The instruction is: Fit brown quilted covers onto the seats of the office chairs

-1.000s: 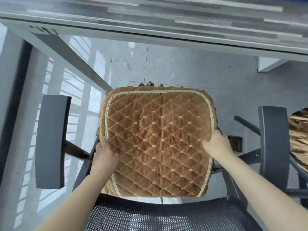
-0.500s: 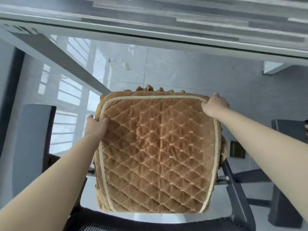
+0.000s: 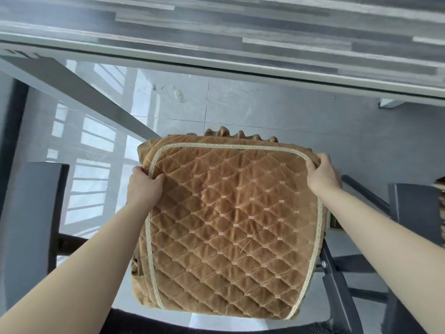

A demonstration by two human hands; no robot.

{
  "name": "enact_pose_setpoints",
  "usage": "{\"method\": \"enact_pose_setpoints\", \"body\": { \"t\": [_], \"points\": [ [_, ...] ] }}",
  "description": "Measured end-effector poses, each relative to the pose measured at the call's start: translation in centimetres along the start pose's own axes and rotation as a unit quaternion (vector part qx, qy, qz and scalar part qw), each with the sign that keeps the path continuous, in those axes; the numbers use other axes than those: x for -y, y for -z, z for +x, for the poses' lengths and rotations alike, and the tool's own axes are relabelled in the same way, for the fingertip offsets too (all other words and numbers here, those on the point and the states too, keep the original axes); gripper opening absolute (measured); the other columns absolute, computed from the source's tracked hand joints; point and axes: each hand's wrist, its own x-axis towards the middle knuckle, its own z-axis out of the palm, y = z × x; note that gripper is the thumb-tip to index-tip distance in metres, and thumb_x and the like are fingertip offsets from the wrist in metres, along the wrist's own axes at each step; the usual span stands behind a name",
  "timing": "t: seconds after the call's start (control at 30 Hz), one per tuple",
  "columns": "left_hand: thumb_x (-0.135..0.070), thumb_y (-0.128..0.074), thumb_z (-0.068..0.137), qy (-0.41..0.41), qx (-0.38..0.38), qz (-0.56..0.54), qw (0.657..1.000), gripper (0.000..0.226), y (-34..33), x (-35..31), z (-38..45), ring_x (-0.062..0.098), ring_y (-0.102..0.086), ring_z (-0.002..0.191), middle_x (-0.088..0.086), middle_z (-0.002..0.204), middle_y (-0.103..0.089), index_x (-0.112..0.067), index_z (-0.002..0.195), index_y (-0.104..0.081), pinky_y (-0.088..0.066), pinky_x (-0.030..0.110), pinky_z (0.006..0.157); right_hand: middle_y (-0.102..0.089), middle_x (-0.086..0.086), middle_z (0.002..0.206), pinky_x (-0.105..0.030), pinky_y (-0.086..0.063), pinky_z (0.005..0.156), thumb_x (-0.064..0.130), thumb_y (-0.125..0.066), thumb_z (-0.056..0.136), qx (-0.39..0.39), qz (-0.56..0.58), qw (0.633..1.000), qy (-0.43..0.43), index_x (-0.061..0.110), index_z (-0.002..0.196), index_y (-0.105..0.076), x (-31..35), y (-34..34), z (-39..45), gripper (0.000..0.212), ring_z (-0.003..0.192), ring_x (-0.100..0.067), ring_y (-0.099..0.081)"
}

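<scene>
A: Starting at our fingers: the left hand [image 3: 143, 186] has its fingers curled onto the cover [image 3: 231, 227] at the seat's far left corner, thumb on the quilted top, bunching the cloth. The right hand [image 3: 321, 174] grips the far right corner, fingers wrapped over the braided edge.

B: So we count two hands, both pinching fabric. How many covers?

A: One in our grasp, brown, diamond-quilted, with pale braid round the top. It lies spread over the seat of the chair [image 3: 334, 273], its skirt hanging down the left side and gathered in ruffles at the far edge. A sliver of similar brown cloth [image 3: 440, 189] shows at the right edge of the view; we cannot tell what it sits on.

B: And armrests?

A: Two. The left armrest [image 3: 31, 225] stands well apart from the cover; the right armrest [image 3: 414, 213] is near our right forearm.

B: What surrounds us?

A: A desk [image 3: 216, 32] with a grey striped top runs across the far side, and its slanted leg [image 3: 79, 92] comes down toward the cover's far left corner. Below is a glossy grey floor [image 3: 265, 109]. The dark mesh back [image 3: 156, 324] crosses the near edge, under our forearms.
</scene>
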Motion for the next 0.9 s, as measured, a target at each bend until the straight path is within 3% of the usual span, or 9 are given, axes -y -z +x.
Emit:
{"method": "enact_pose_setpoints", "body": {
  "t": [0.07, 0.2, 0.4, 0.7, 0.83, 0.9],
  "points": [
    [-0.027, -0.064, 0.091, 0.004, -0.006, 0.005, 1.0, 0.055, 0.4, 0.3, 0.2, 0.039, -0.051, 0.12, 0.021, 0.129, -0.054, -0.002, 0.134, -0.041, -0.039, 0.041, 0.09, -0.056, -0.012, 0.112, -0.037, -0.046, 0.075, 0.035, -0.035, 0.101, 0.015, 0.018, 1.0, 0.012, 0.029, 0.137, -0.038, 0.3, -0.5, -0.4, 0.036, 0.09, -0.032, -0.056],
    [-0.019, -0.065, 0.091, 0.024, -0.008, -0.032, 0.999, 0.053, 1.3, 1.4, 0.4, 0.038, -0.052, 0.119, 0.023, 0.13, -0.054, 0.0, 0.134, -0.04, -0.037, 0.037, 0.083, -0.053, -0.017, 0.127, -0.04, -0.046, 0.081, 0.035, -0.036, 0.101, 0.029, 0.011, 0.998, 0.047, 0.03, 0.144, -0.027, 0.8, -1.6, -0.7, 0.045, 0.104, -0.037, -0.057],
    [-0.021, -0.061, 0.094, -0.004, 0.012, -0.025, 1.0, 0.057, 1.1, 2.0, 0.1, 0.038, -0.049, 0.125, 0.022, 0.139, -0.05, -0.004, 0.142, -0.036, -0.039, 0.04, 0.096, -0.053, -0.022, 0.125, -0.043, -0.044, 0.088, 0.035, -0.039, 0.1, 0.048, 0.009, 0.998, 0.035, 0.027, 0.144, -0.028, -0.4, -1.8, -1.2, 0.046, 0.109, -0.04, -0.055],
    [-0.026, -0.056, 0.097, -0.002, -0.008, 0.027, 1.0, 0.053, 0.6, 2.1, -0.4, 0.041, -0.048, 0.126, 0.022, 0.138, -0.051, -0.004, 0.142, -0.036, -0.038, 0.044, 0.099, -0.053, -0.02, 0.128, -0.043, -0.046, 0.089, 0.035, -0.044, 0.099, 0.044, 0.02, 0.998, 0.028, 0.014, 0.143, -0.029, -0.5, -1.6, -0.9, 0.05, 0.112, -0.039, -0.055],
    [-0.02, -0.054, 0.094, -0.024, -0.003, 0.05, 0.998, 0.052, 0.6, 3.4, -2.4, 0.041, -0.049, 0.124, 0.019, 0.139, -0.051, -0.008, 0.142, -0.036, -0.041, 0.043, 0.092, -0.042, -0.023, 0.139, -0.048, -0.039, 0.1, 0.028, -0.047, 0.098, 0.018, -0.021, 0.998, 0.052, 0.005, 0.144, -0.025, -0.9, -1.0, -2.6, 0.056, 0.126, -0.041, -0.044],
    [-0.02, -0.055, 0.089, -0.034, 0.02, 0.057, 0.998, 0.064, 0.6, 4.3, -3.7, 0.039, -0.051, 0.124, 0.014, 0.144, -0.048, -0.014, 0.148, -0.03, -0.046, 0.044, 0.093, -0.033, -0.022, 0.147, -0.047, -0.036, 0.104, 0.025, -0.048, 0.097, 0.023, -0.043, 0.996, 0.077, 0.003, 0.147, -0.022, -1.2, -0.6, -4.2, 0.061, 0.133, -0.039, -0.037]
  ]
}}
